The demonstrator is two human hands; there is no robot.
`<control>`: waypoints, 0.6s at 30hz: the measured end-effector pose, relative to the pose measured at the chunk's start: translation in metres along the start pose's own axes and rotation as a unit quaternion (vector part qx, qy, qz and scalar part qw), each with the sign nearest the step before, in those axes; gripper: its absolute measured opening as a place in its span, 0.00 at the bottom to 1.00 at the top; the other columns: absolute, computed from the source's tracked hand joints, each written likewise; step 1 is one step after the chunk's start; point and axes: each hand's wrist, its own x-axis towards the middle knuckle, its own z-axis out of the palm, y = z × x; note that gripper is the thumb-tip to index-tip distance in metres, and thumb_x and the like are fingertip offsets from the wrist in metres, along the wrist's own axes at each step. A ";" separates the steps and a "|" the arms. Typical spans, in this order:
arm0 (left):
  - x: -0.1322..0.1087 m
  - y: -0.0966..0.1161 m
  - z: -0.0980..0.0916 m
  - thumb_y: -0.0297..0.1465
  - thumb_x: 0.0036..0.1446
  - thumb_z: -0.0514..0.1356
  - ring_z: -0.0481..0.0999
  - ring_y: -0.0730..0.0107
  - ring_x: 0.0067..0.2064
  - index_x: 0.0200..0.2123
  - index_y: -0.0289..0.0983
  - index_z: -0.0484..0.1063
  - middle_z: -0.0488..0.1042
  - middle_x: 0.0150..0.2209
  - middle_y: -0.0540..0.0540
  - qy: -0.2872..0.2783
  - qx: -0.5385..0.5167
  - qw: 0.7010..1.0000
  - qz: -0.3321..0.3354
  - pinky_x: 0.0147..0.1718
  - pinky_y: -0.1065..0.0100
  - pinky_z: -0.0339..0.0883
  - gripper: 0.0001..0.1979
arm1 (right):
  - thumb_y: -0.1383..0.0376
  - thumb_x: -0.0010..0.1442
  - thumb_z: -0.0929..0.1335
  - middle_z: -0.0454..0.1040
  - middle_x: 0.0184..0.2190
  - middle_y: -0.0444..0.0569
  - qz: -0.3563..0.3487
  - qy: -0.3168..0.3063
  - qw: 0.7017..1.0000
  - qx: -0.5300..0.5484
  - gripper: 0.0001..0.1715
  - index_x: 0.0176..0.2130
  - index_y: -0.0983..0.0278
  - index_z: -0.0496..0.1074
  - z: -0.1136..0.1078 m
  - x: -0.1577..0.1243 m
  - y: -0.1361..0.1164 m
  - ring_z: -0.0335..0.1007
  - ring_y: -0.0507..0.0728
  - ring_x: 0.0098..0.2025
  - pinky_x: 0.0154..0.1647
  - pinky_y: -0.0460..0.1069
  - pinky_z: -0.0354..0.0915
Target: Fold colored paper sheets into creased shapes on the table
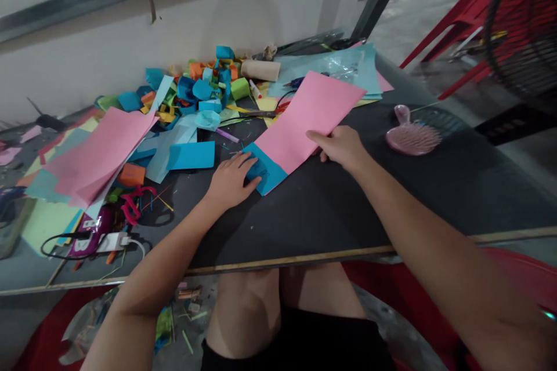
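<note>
A long sheet of pink paper [308,116] lies at a slant across the dark table, its far end lifted a little. Over its near left end sits a piece of blue paper [268,171]. My left hand [232,181] rests on the blue piece's left edge with its fingers spread. On the right edge of the pink sheet, my right hand [342,148] pinches with the thumb on top and the fingers underneath. Left of my left hand lies a blue paper rectangle [191,155].
Folded paper pieces [202,90] pile up by the wall, near a cardboard tube [261,70] and scissors [256,114]. More pink sheets [102,153] lie left, above a purple device [93,229] with cables. A pink hairbrush [413,136] lies right; a fan [526,29] stands beyond.
</note>
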 end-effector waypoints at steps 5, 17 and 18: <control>-0.001 0.003 -0.003 0.39 0.61 0.58 0.64 0.45 0.65 0.58 0.35 0.69 0.67 0.63 0.36 0.002 0.023 1.000 -0.001 0.60 0.46 0.61 0.24 | 0.55 0.59 0.68 0.67 0.11 0.50 0.054 -0.031 0.998 0.008 0.23 0.19 0.66 0.72 -0.005 -0.005 -0.009 0.69 0.56 0.18 0.26 0.51 0.66; -0.006 0.017 0.004 0.43 0.66 0.54 0.61 0.51 0.67 0.61 0.34 0.66 0.65 0.64 0.39 -0.014 0.088 0.996 -0.002 0.62 0.51 0.61 0.26 | 0.56 0.59 0.67 0.68 0.11 0.48 0.065 -0.055 0.996 -0.001 0.21 0.20 0.65 0.72 -0.008 -0.009 -0.015 0.61 0.51 0.12 0.19 0.47 0.62; -0.006 0.017 0.004 0.43 0.66 0.54 0.61 0.51 0.67 0.61 0.34 0.66 0.65 0.64 0.39 -0.015 0.088 0.996 -0.004 0.62 0.51 0.60 0.26 | 0.56 0.59 0.66 0.68 0.11 0.48 0.064 -0.057 0.996 -0.004 0.22 0.20 0.65 0.72 -0.008 -0.008 -0.014 0.61 0.51 0.12 0.19 0.47 0.62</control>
